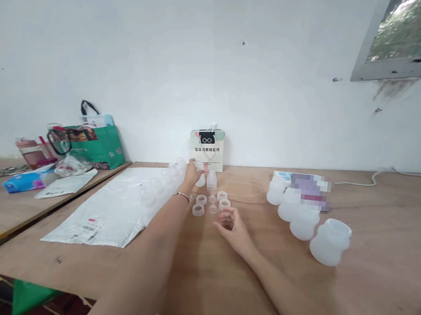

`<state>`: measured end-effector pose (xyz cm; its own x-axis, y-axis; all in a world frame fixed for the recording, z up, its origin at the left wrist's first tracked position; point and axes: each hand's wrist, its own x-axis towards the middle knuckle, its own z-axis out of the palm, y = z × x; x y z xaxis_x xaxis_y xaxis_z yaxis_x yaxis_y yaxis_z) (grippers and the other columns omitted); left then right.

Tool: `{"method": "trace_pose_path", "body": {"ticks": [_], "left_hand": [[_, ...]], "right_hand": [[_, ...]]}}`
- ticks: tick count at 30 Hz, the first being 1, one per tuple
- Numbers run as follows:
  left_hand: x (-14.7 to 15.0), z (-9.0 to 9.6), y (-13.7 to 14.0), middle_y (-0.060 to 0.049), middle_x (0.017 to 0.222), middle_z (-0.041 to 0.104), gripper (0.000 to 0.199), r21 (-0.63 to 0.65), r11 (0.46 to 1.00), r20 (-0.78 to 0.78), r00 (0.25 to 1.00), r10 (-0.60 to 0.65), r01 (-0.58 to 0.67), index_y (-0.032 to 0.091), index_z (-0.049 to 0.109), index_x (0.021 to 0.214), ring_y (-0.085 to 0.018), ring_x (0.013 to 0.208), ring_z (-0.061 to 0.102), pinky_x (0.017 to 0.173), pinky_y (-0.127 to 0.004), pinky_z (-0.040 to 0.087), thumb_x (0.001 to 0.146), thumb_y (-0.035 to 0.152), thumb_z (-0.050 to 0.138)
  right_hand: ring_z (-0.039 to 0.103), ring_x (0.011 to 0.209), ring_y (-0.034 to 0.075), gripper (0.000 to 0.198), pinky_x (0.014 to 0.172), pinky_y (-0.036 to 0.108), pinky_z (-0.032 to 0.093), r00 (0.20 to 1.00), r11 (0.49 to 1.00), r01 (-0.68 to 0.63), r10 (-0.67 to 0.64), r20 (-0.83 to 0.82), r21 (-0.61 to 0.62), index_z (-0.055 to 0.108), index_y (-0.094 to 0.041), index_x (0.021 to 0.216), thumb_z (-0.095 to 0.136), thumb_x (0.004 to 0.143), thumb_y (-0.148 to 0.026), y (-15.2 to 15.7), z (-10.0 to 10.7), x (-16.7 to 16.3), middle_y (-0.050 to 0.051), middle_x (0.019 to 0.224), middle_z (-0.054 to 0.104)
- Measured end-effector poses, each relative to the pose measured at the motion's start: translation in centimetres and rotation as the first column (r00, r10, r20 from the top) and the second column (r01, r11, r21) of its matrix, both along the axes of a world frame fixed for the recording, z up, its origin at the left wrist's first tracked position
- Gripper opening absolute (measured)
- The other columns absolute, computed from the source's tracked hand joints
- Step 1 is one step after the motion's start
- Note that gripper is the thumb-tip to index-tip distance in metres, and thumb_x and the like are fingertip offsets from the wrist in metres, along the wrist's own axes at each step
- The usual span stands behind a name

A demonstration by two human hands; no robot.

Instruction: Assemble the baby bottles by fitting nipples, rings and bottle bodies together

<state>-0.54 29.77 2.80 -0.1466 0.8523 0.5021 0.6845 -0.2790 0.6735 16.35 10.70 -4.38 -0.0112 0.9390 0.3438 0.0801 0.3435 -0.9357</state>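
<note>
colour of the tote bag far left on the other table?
Green tote bag with black handles and printed pictures along its top; head view, the only one.

Position: head-worn, above the near edge of the tabletop (369, 294)
Facing: forward, slightly down, toward the white wall (221, 53)
Range: arm's reach

Soft, even daylight fills the scene; the wall (221, 53) looks overexposed, edges bend outward, and the near forearms are blurred
</note>
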Motion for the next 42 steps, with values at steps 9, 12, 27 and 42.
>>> {"method": "trace_pose_path", "body": {"ticks": [9,12,27,42], "left_hand": [[2.1,3.7,-7.7,-0.015,0.113,0.048,0.037,0.388,0.916,-0.211,0.977,-0.021,0.103,0.011,0.042,0.111,-0.023,0.111,0.044,0.095,-0.038,0.035,0.080,0.031,0.051],[2.2,3.6,-11.3,-0.007,0.086,0.057,0.016,0.240,0.903,-0.450,0.865,-0.221,0.356,0.015,0.053,0.083,-0.018,0.087,0.053,0.081,-0.033,0.042,0.085,0.026,0.041],[2.3,-2.5,-13.8,-0.010,0.104,0.055,0.021,-0.167,0.910,-0.822,0.455,-0.341,0.379,0.015,0.050,0.101,-0.022,0.098,0.050,0.085,-0.037,0.041,0.083,0.018,0.040],[1.7,-3.3,-14.6,-0.013,0.100,0.048,0.021,-0.200,0.885,-0.751,0.514,-0.414,0.421,0.015,0.053,0.088,-0.023,0.087,0.050,0.077,-0.038,0.044,0.074,0.004,0.041]], "right_hand": [[0.058,0.083,0.018,0.016,0.074,0.033,0.045,0.952,0.972,0.212,-0.229,0.203,0.105,0.050,-0.019,0.088,0.045,0.076,-0.028,0.7,0.3,0.9,0.006,0.089,0.060],[0.050,0.101,0.026,0.025,0.088,0.043,0.036,0.902,0.935,0.328,-0.352,0.250,0.132,0.050,-0.018,0.093,0.051,0.070,-0.026,2.6,-0.1,1.5,0.011,0.101,0.057],[0.057,0.092,0.024,0.041,0.083,0.038,0.039,0.928,0.967,0.242,-0.254,0.272,0.076,0.051,-0.020,0.096,0.067,0.059,-0.025,6.7,-0.6,1.0,0.007,0.093,0.064],[0.064,0.068,0.015,0.022,0.062,0.025,0.054,0.776,0.873,-0.351,0.069,-0.626,-0.339,0.060,-0.016,0.080,0.041,0.081,-0.027,0.4,2.1,1.9,0.008,0.075,0.067]]}}
